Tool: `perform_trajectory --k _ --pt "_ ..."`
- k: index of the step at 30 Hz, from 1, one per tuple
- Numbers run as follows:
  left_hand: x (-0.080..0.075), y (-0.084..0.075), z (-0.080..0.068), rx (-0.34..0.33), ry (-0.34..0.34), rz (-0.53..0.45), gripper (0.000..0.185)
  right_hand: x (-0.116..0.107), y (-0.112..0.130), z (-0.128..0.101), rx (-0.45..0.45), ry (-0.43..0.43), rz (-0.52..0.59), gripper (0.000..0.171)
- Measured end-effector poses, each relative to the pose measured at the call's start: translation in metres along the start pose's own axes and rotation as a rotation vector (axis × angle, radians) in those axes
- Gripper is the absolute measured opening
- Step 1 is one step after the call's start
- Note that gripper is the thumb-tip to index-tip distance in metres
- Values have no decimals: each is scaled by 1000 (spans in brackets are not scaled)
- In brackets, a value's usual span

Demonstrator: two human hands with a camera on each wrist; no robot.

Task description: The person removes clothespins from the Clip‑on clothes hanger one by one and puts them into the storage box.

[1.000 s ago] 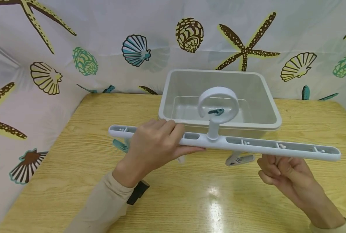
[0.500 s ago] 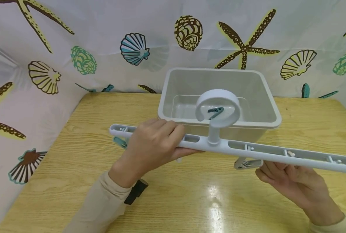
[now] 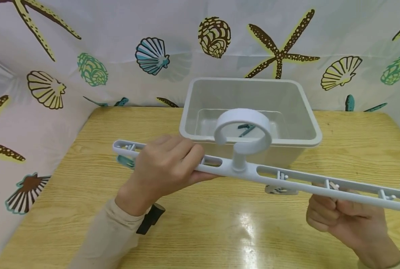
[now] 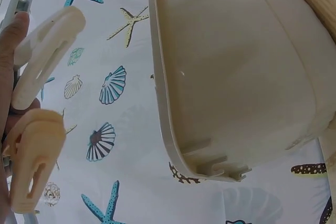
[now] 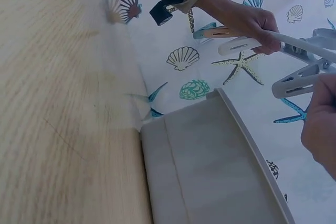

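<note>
I have the hanger up off the table, my left hand wrapped round its bar a little to the left of the hook, fingers curled over the top and thumb underneath. My right hand sits below the bar well to the right of that grip, fingers curled in; the bar hides what they close on, so I cannot tell whether they pinch a peg or nothing. One teal peg already lies in the bin beyond my grip, so I judge the unclipping started but far from finished: a pale peg hangs under the bar between my hands, a teal one at the far left end, and the left wrist view shows two cream pegs by my fingers. The bar's long axis runs left to right, sloping down toward my right hand, with the hook standing up and leaning toward the bin.
</note>
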State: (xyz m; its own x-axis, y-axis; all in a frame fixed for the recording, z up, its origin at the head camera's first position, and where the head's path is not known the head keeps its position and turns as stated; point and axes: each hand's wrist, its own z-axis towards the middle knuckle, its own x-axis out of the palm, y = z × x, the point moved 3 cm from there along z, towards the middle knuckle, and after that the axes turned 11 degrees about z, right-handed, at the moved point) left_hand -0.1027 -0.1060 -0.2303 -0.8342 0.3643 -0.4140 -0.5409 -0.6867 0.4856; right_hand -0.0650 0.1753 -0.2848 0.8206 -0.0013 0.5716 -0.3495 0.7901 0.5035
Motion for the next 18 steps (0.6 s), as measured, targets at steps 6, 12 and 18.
perform_trajectory --k 6,12,18 --pt "5 -2 -1 32 28 -47 55 -2 5 3 139 37 2 24" --pt "7 0 -2 86 45 -85 53 -1 8 -1 335 -3 286 27" --pt "5 1 -1 106 42 -94 53 -1 -9 18 448 269 568 23"
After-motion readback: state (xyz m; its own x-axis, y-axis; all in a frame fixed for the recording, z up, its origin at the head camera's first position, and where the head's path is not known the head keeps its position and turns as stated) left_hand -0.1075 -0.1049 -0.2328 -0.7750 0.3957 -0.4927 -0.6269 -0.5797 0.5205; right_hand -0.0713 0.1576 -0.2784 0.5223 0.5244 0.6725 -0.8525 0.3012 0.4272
